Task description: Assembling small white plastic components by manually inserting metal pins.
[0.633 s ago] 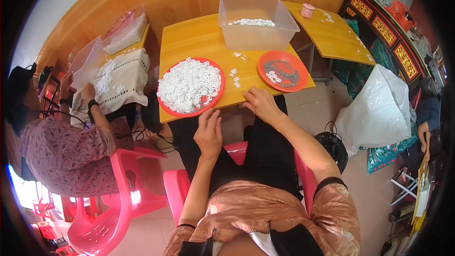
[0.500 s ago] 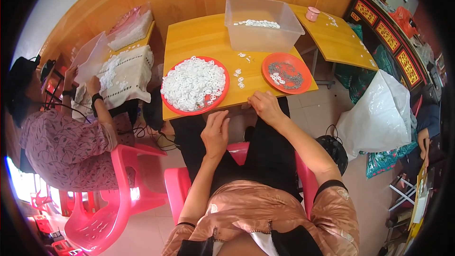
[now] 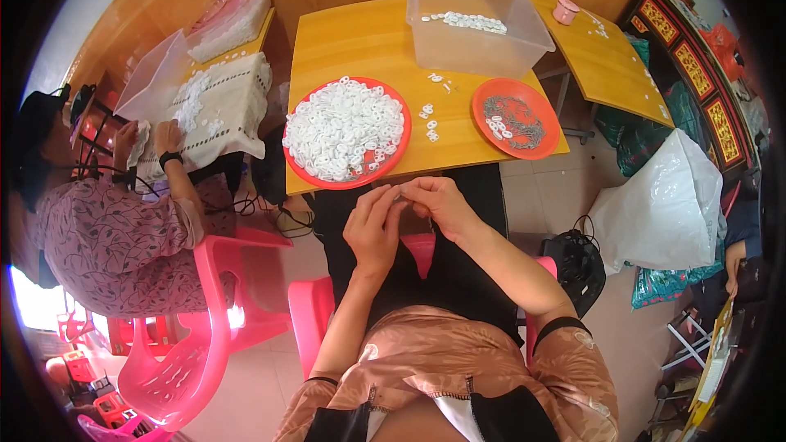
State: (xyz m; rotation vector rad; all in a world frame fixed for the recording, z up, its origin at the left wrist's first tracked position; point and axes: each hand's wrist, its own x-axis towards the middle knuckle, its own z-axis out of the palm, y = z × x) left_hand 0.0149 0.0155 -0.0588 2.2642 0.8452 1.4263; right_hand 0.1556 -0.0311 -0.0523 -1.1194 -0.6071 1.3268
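Observation:
My left hand and my right hand meet just off the near table edge, their fingertips pinched together. Something tiny and pale seems to sit between them, too small to make out. Ahead of the left hand, a red plate is heaped with small white oval pieces with holes. An orange plate lies beyond the right hand, holding grey metal bits and a few white ovals. Between the plates, several white ovals lie in short rows on the yellow table.
A clear plastic bin with white pieces stands at the table's back. A pink mug is on another table at right. To my left, a person works over a beige cloth beside a pink chair. A white sack stands right.
My right hand has moved left and down from the table edge to meet the left hand. The left fingers have closed inward. The view has shifted slightly.

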